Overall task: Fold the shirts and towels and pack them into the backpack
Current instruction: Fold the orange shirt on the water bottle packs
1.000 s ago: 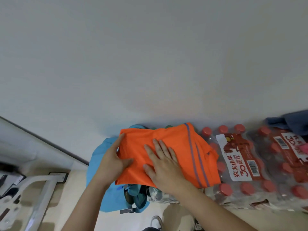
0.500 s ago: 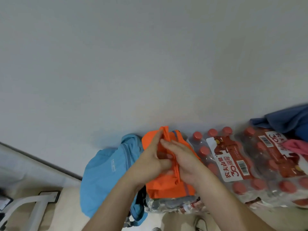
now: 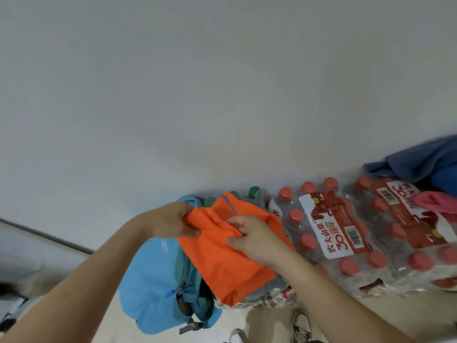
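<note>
While my left hand (image 3: 173, 222) pinches the upper left corner of the folded orange fabric shirt with a thin blue stripe (image 3: 222, 263), my right hand (image 3: 249, 238) has its fingers curled into a bunch of the same cloth near its top middle. Both grips are closed tight on the shirt, which hangs between them at the centre of the frame, a little below the middle. Its lower part drapes down just to the right of the soft light-blue fabric backpack (image 3: 148, 293), which sits at the lower left of centre with its darker teal opening and zip turned toward the shirt. I cannot tell whether the shirt's bottom edge touches the backpack's mouth.

Behind the shirt, two green-capped bottles (image 3: 254, 192) peek out against the plain pale wall (image 3: 222, 82). To the right lies a shrink-wrapped pack of clear water bottles with red caps and a red-and-white label (image 3: 346, 233), with a second pack like it (image 3: 405, 233) just beside it. At the far right edge a crumpled dark blue cloth (image 3: 420, 162) and a pink cloth (image 3: 435, 203) rest on that second pack. Grey shoes (image 3: 301, 325) show at the bottom edge.
</note>
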`<control>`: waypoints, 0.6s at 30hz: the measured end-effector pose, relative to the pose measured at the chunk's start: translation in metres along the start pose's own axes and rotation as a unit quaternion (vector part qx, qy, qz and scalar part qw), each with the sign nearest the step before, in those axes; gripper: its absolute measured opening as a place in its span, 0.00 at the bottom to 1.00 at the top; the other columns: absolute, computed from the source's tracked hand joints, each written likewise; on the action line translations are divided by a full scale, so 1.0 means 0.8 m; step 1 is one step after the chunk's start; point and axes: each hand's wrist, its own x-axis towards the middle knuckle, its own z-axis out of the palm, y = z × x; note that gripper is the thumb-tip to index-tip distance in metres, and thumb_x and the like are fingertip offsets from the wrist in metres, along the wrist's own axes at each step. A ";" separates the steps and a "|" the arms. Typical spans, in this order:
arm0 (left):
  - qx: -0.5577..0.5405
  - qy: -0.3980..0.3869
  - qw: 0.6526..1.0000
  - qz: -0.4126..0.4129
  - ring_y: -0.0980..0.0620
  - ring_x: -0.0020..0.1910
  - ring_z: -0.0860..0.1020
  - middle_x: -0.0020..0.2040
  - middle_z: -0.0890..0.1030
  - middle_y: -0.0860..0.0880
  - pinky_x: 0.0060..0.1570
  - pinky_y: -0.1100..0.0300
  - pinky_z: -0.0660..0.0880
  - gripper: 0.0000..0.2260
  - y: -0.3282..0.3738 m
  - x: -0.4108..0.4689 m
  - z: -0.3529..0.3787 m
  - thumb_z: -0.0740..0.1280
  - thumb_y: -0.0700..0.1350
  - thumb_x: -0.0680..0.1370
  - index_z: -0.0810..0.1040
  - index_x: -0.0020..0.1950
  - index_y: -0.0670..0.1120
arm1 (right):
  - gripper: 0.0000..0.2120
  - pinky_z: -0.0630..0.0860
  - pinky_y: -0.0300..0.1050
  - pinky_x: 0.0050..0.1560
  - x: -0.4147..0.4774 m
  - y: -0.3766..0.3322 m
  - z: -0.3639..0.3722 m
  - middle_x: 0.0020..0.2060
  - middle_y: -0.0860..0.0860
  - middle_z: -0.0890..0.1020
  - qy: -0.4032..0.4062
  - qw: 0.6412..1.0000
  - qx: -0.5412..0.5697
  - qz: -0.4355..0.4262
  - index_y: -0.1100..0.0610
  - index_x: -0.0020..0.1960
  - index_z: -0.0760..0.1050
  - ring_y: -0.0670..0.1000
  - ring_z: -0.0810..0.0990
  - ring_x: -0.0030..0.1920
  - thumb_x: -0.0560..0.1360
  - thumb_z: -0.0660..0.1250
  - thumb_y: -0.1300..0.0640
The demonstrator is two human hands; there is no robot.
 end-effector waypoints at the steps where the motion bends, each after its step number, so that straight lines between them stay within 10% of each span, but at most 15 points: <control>1: 0.015 0.004 1.000 -0.006 0.58 0.36 0.74 0.36 0.80 0.54 0.40 0.61 0.73 0.13 -0.016 -0.008 0.003 0.69 0.54 0.67 0.80 0.45 0.46 | 0.06 0.78 0.50 0.50 0.000 0.002 0.009 0.42 0.52 0.84 0.007 0.999 -0.042 -0.008 0.57 0.46 0.80 0.49 0.82 0.44 0.72 0.65 0.62; 10: -0.064 0.093 0.993 0.021 0.63 0.41 0.76 0.42 0.80 0.61 0.45 0.65 0.72 0.05 -0.014 -0.008 0.014 0.67 0.54 0.73 0.78 0.47 0.58 | 0.11 0.74 0.49 0.41 -0.015 0.005 0.029 0.46 0.51 0.82 0.193 0.943 -0.266 -0.056 0.51 0.61 0.71 0.55 0.80 0.46 0.81 0.55 0.53; 18: -0.079 0.242 0.966 -0.037 0.46 0.54 0.77 0.53 0.80 0.46 0.46 0.62 0.66 0.13 -0.008 0.051 0.063 0.64 0.50 0.79 0.75 0.59 0.45 | 0.20 0.70 0.47 0.41 0.027 0.022 -0.020 0.46 0.53 0.81 0.207 0.892 -0.402 0.024 0.54 0.56 0.73 0.56 0.80 0.48 0.79 0.56 0.39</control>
